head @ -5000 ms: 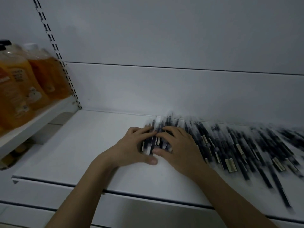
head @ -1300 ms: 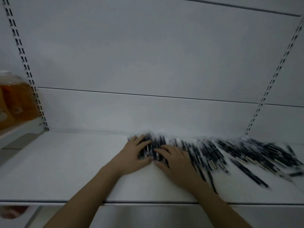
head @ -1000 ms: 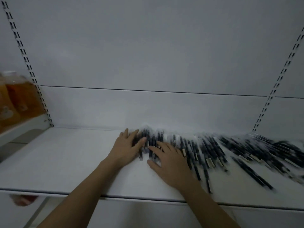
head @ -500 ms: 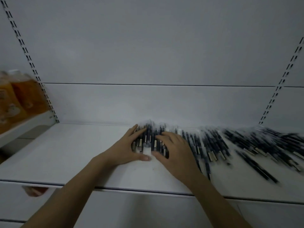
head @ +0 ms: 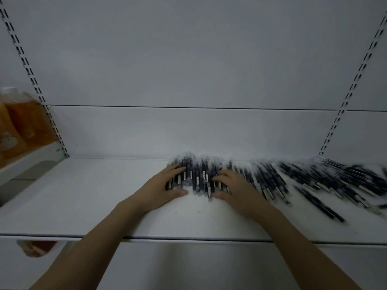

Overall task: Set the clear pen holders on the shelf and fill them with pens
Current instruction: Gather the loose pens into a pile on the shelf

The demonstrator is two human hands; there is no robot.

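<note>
Several dark pens (head: 200, 174) with pale labels lie side by side on the white shelf (head: 83, 195), near its back wall. My left hand (head: 161, 188) rests on the left end of this row, fingers stretched over the pens and thumb on the shelf. My right hand (head: 237, 190) lies on the pens just to the right, fingers bent over them, thumb at their near ends. More loose pens (head: 335, 181) spread in a blurred heap towards the right edge. No clear pen holder is in view.
Orange bottles (head: 18, 126) stand on a neighbouring shelf at the left. Slotted uprights (head: 31, 74) run up the back panel on both sides. The shelf's front edge (head: 188, 239) crosses below my wrists. A reddish object (head: 36, 248) shows under the shelf at the lower left.
My hands have stayed on the pens while shuffling them. Since half a second ago the right hand has slid a little to the right, widening the gap between the thumbs.
</note>
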